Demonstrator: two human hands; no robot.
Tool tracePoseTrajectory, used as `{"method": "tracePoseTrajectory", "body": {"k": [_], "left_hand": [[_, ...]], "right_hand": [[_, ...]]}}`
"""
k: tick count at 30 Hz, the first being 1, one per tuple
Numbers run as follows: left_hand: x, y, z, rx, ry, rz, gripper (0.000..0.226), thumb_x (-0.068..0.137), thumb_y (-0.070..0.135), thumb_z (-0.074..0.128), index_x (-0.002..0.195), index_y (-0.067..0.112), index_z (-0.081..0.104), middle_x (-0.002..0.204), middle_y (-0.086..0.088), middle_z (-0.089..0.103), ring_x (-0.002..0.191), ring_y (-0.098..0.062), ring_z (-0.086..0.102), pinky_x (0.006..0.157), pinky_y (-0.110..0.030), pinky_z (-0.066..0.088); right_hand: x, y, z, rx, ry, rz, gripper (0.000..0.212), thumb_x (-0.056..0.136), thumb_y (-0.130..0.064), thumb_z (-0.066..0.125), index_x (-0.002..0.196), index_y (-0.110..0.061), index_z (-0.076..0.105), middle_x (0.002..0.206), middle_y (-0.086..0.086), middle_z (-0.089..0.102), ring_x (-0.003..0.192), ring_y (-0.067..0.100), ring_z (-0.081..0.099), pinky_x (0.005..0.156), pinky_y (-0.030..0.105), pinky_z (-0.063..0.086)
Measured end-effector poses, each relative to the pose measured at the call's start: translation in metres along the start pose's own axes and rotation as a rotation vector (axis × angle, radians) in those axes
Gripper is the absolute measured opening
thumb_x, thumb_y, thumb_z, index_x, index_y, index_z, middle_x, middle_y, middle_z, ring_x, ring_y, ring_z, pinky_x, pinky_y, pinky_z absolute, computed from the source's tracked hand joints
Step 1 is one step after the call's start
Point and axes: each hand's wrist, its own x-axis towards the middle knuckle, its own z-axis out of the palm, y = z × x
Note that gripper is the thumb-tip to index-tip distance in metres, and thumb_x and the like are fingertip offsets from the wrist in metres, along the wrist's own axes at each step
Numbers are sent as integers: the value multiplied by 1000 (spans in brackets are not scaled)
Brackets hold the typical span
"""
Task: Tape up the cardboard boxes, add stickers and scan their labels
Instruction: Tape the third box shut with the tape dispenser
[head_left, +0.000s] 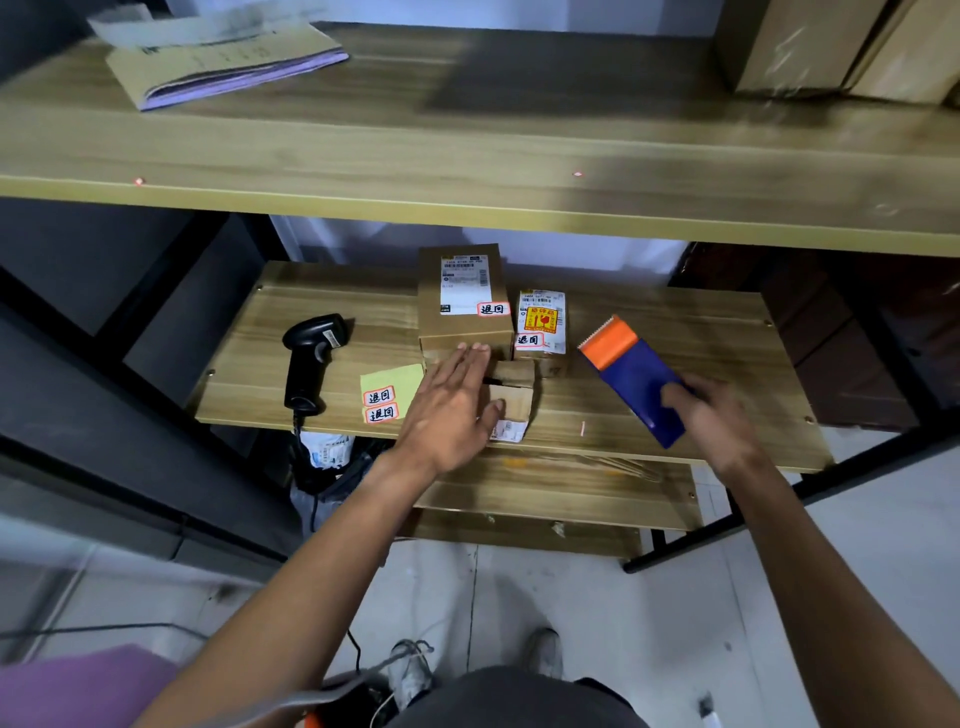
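Observation:
On the lower shelf (675, 332) lies a small open cardboard box (514, 395) with its flaps up. My left hand (452, 405) rests over its left side, fingers straight, thumb against the box. Holding a blue tape dispenser (636, 382) with an orange blade end, my right hand (717, 421) hovers to the right of the box. Behind stand a taller labelled box (462, 301) and a smaller box (543, 325), both with red-bordered stickers. A yellow sticker sheet (387, 395) lies left of my left hand. The black barcode scanner (311, 358) lies further left.
A wide upper shelf (467, 156) overhangs the lower one and carries a stack of paper folders (223, 62) and large cartons (831, 47). Lower shelf boards (561, 493) sit below. The scanner cable hangs off the front edge. My feet stand on the tiled floor.

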Motion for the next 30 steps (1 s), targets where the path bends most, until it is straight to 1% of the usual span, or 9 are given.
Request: {"method": "tracePoseTrajectory", "body": {"k": [4,7,9,11,14,16,18,23,30], "left_hand": [[15,16,-21,-225,113,-33,57,103,38,51,154,18,37,157,-7,44,148,-24,34,123,-38,26],[29,32,-37,-757,32,-250,45,97,52,56,133,25,59,127,2,70,123,-21,62,113,-41,42],[32,43,-47,-1053,-52,-328,53,95,60,55,123,17,67,109,5,76,106,-16,70,109,-45,47],[30,51,-55,-1189,-90,-336,48,102,50,50,112,8,72,93,4,77,86,-13,71,99,-41,51],[24,54,-62,-1282,-71,-344,35,104,41,52,92,17,73,76,5,71,74,-13,66,91,-42,54],[21,49,-63,-1338,-87,-353,28,104,34,55,96,15,74,76,3,70,74,-16,65,83,-38,56],[18,45,-64,-1373,-95,-382,23,104,27,56,102,11,73,82,-4,69,73,-17,66,73,-30,59],[14,39,-63,-1299,-88,-395,18,102,9,56,97,10,73,84,-10,77,70,-17,72,68,-26,60],[20,30,-67,-1262,-81,-498,17,97,3,61,110,0,73,86,-14,77,62,-13,70,72,-25,62]], "right_hand": [[-7,-31,3,147,12,-6,20,76,-28,48,65,-11,44,66,9,42,63,20,37,66,35,28],[-7,-44,11,123,40,-18,37,101,-27,41,67,-12,47,61,9,47,56,20,43,63,34,35],[-8,-54,19,85,30,-55,43,102,-34,45,67,-11,53,57,8,50,52,19,47,59,33,38],[-8,-62,26,44,10,-97,46,99,-38,52,67,-6,62,55,8,58,54,21,54,59,32,41],[-7,-69,33,-19,-11,-137,49,98,-40,54,74,0,70,61,14,67,59,28,64,62,37,48],[-6,-70,35,-33,-13,-152,49,98,-40,54,76,1,70,65,17,69,65,36,67,66,44,51],[-6,-71,37,-29,-31,-164,49,99,-40,54,75,-2,71,62,13,69,62,33,67,64,41,50],[-4,-75,42,-62,-48,-178,48,100,-40,53,75,-3,72,62,12,70,60,31,68,63,37,49],[0,-88,47,-178,-28,-290,52,99,-41,50,71,-2,70,63,15,69,62,32,66,67,45,52]]}}
